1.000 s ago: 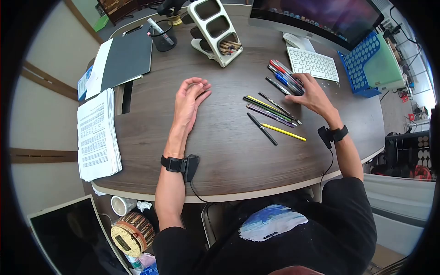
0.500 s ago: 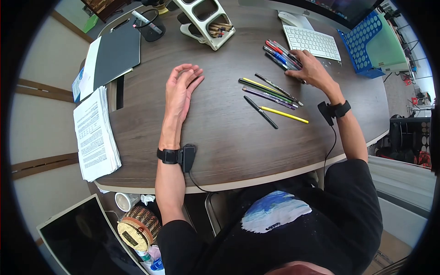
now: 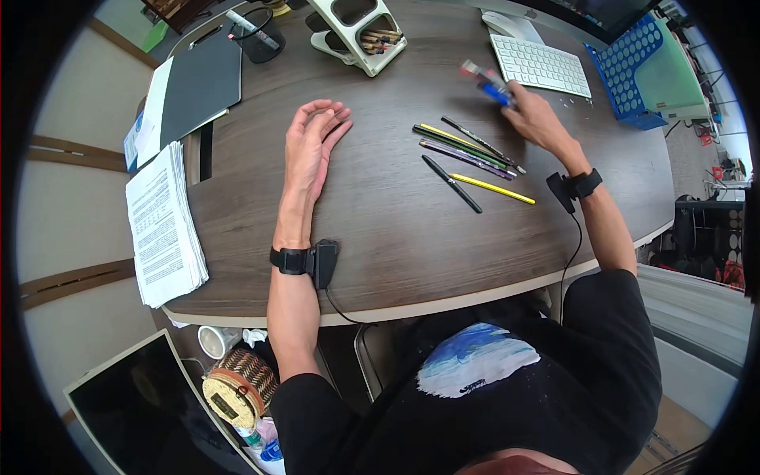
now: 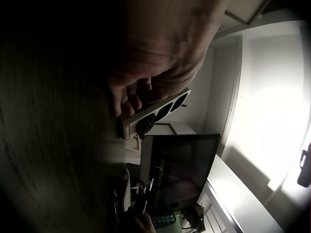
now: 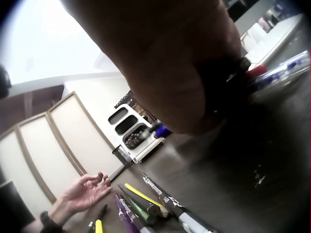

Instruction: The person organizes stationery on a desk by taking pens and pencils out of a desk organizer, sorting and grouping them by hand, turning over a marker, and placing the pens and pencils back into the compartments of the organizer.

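My right hand (image 3: 540,120) grips a bundle of pens (image 3: 495,91), blurred in the head view, with red and blue parts showing. In the right wrist view a clear-barrelled pen (image 5: 287,69) juts from one side of the hand, and a blue end shows at the other. On the desk to the left of that hand lie a black pen (image 3: 451,184), a yellow pencil (image 3: 495,189), purple pencils (image 3: 467,158) and a dark patterned pencil (image 3: 484,146). My left hand (image 3: 310,150) rests on its side on the desk, fingers loosely bent, holding nothing.
A white slanted holder (image 3: 354,39) with short pencils (image 3: 381,38) stands at the back, beside a mesh cup (image 3: 261,43). Keyboard (image 3: 541,65), mouse (image 3: 500,24) and blue file rack (image 3: 625,79) are at the right. Papers (image 3: 165,229) and a dark folder (image 3: 199,87) lie left.
The right hand has gathered the pens that lay by the keyboard into its grip, and the bundle is now blurred with motion. The left hand stays in place; the head view has shifted slightly.
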`<state>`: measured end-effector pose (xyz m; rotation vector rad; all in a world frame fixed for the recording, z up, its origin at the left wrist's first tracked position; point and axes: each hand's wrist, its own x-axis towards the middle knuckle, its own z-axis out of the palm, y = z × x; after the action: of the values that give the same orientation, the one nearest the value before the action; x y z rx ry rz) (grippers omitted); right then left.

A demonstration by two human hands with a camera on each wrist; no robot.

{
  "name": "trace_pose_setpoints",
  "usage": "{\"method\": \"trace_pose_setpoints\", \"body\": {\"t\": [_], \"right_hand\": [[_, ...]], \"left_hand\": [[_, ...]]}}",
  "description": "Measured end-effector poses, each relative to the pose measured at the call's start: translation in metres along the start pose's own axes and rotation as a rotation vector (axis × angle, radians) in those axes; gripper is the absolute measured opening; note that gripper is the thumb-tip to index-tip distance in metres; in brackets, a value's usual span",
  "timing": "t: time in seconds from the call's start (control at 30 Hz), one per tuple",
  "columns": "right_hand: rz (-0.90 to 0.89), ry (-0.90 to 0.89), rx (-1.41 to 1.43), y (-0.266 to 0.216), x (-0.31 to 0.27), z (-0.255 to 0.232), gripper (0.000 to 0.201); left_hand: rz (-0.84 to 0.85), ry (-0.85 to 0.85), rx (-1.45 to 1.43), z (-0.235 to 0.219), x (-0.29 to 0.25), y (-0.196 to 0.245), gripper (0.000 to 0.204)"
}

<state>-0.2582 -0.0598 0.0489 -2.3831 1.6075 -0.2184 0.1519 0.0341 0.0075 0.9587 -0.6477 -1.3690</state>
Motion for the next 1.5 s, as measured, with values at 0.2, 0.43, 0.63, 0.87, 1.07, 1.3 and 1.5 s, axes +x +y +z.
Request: {"method": "trace_pose_setpoints", "body": {"t": [0.2, 0.43, 0.63, 0.87, 1.07, 1.3, 1.5], "right_hand": [[-0.038, 0.284, 0.965, 0.001, 0.011, -0.009, 0.012], [-0.112, 0.436, 1.006, 0.000, 0.017, 0.020, 0.013], [0.002, 0.415, 1.047, 0.002, 0.008, 0.039, 0.017], [-0.095, 0.564, 0.991, -0.018, 0.008, 0.027, 0.016], [0.058, 0.416, 0.827, -0.008, 0.002, 0.051, 0.023], [0.126, 0.361, 0.952, -0.024, 0.018, 0.026, 0.029], [0.104, 0.158, 1.093, -0.064, 0.048, -0.010, 0.027]], "left_hand": [[0.002, -0.005, 0.007, 0.001, 0.000, -0.001, 0.028], [0.006, -0.004, 0.003, 0.000, 0.000, -0.001, 0.028], [0.008, -0.008, 0.014, 0.000, 0.001, -0.001, 0.025], [0.015, -0.020, 0.016, -0.001, -0.001, -0.001, 0.023], [0.019, -0.030, 0.010, -0.002, 0.001, -0.002, 0.023], [0.015, -0.024, 0.033, 0.000, -0.002, 0.000, 0.024], [0.021, -0.035, 0.032, 0.000, -0.002, 0.000, 0.023]]}}
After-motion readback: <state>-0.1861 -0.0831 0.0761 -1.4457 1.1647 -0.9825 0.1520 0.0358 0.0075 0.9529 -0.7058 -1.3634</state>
